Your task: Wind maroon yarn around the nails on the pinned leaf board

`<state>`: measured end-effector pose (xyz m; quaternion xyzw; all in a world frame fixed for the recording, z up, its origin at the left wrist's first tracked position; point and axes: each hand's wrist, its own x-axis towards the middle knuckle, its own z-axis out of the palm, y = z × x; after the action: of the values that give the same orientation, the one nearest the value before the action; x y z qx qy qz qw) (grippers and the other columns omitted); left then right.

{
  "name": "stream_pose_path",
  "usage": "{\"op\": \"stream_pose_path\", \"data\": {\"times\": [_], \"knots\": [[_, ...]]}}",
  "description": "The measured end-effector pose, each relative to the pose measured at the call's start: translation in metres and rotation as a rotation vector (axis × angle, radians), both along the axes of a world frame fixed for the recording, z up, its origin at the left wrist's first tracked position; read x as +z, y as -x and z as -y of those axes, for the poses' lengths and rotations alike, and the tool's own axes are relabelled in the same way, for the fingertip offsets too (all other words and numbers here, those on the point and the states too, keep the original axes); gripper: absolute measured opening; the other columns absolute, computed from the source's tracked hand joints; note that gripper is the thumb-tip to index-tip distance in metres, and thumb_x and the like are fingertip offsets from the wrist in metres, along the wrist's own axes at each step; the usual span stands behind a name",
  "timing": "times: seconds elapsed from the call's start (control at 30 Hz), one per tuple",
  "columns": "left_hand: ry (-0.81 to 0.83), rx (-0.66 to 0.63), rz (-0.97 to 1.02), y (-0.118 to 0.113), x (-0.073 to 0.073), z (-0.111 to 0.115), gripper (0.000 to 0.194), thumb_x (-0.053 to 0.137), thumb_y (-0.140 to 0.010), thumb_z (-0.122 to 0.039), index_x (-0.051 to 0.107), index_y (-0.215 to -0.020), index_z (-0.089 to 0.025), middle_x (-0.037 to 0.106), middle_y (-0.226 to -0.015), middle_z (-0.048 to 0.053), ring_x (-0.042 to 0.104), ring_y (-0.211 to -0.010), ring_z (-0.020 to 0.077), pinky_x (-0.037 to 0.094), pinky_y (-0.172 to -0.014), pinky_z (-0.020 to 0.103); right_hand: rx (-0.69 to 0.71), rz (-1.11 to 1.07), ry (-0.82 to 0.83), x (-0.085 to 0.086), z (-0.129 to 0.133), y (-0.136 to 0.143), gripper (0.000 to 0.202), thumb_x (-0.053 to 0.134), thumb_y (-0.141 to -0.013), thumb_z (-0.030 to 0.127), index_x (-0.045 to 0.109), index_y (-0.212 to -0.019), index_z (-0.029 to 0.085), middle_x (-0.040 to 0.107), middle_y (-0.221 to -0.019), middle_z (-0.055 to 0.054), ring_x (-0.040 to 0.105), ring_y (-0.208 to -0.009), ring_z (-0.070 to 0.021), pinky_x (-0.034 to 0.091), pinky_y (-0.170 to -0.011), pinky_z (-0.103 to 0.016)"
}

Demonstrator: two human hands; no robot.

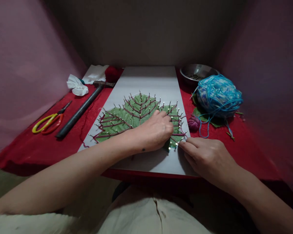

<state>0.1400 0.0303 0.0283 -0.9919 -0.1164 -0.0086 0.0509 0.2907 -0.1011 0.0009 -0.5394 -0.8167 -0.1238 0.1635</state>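
Note:
A green leaf (136, 104) lies on a white board (151, 78), with several nails standing around its outline and along its veins. Dark reddish-purple yarn (112, 123) is strung between the nails over the leaf. My left hand (157, 131) reaches across the leaf, its fingers curled closed over the right part; what they hold, if anything, is hidden. At the board's right edge, my right hand (207, 152) is closed in a pinch beside the lower right nails, where the purple yarn meets its fingertips. A small purple yarn ball (193, 123) sits just beyond it.
A hammer (80, 110), scissors (50, 122), crumpled white tissue (77, 86) and a red yarn ball (112, 74) lie left on the red cloth (26, 146). Right are a blue yarn ball (218, 96), more leaf (213, 121) and a metal bowl (200, 69) of nails. Walls close both sides.

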Motion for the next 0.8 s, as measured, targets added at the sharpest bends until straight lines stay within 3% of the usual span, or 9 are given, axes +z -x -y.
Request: {"op": "stream_pose_path", "data": {"times": [0.2, 0.37, 0.47, 0.63, 0.8], "knots": [[0.026, 0.031, 0.054, 0.008, -0.006, -0.004, 0.016, 0.046, -0.087, -0.014, 0.058, -0.076, -0.014, 0.058, -0.082, 0.007, 0.049, -0.084, 0.0227, 0.033, -0.076, 0.038, -0.053, 0.003, 0.017, 0.013, 0.003, -0.001, 0.021, 0.047, -0.086, 0.01, 0.067, -0.082, 0.014, 0.061, -0.068, -0.003, 0.054, -0.058, -0.0149, 0.026, -0.051, -0.03], [0.014, 0.069, 0.072, 0.015, 0.001, 0.003, 0.011, 0.049, -0.087, -0.014, 0.06, -0.083, -0.014, 0.059, -0.087, 0.008, 0.049, -0.086, 0.0237, 0.032, -0.078, 0.039, -0.058, 0.003, -0.059, 0.031, 0.013, 0.001, 0.019, 0.049, -0.083, 0.008, 0.068, -0.082, 0.012, 0.06, -0.069, -0.004, 0.052, -0.059, -0.0154, 0.028, -0.052, -0.03], [0.038, 0.022, 0.159, 0.014, 0.004, 0.011, 0.014, 0.048, -0.089, -0.015, 0.062, -0.092, -0.017, 0.058, -0.092, 0.007, 0.048, -0.09, 0.0235, 0.032, -0.078, 0.038, -0.042, 0.038, -0.064, 0.036, 0.016, 0.004, 0.018, 0.05, -0.082, 0.008, 0.066, -0.077, 0.013, 0.053, -0.062, -0.002, 0.048, -0.055, -0.0155, 0.028, -0.052, -0.03], [0.048, -0.047, 0.165, 0.012, 0.0, 0.017, 0.017, 0.05, -0.091, -0.019, 0.063, -0.081, -0.017, 0.059, -0.083, 0.004, 0.048, -0.085, 0.0216, 0.034, -0.077, 0.038, -0.035, 0.061, -0.086, 0.04, 0.016, 0.005, 0.02, 0.048, -0.085, 0.01, 0.067, -0.078, 0.012, 0.056, -0.065, -0.003, 0.051, -0.057, -0.016, 0.029, -0.051, -0.03], [0.064, -0.012, 0.265, 0.024, -0.006, 0.017, 0.016, 0.048, -0.09, -0.014, 0.063, -0.083, -0.015, 0.059, -0.107, 0.009, 0.044, -0.103, 0.0256, 0.036, -0.086, 0.042, -0.071, 0.054, -0.142, 0.047, 0.006, -0.009, 0.02, 0.049, -0.086, 0.009, 0.069, -0.085, 0.012, 0.063, -0.072, -0.005, 0.055, -0.06, -0.0154, 0.033, -0.051, -0.029]]}}
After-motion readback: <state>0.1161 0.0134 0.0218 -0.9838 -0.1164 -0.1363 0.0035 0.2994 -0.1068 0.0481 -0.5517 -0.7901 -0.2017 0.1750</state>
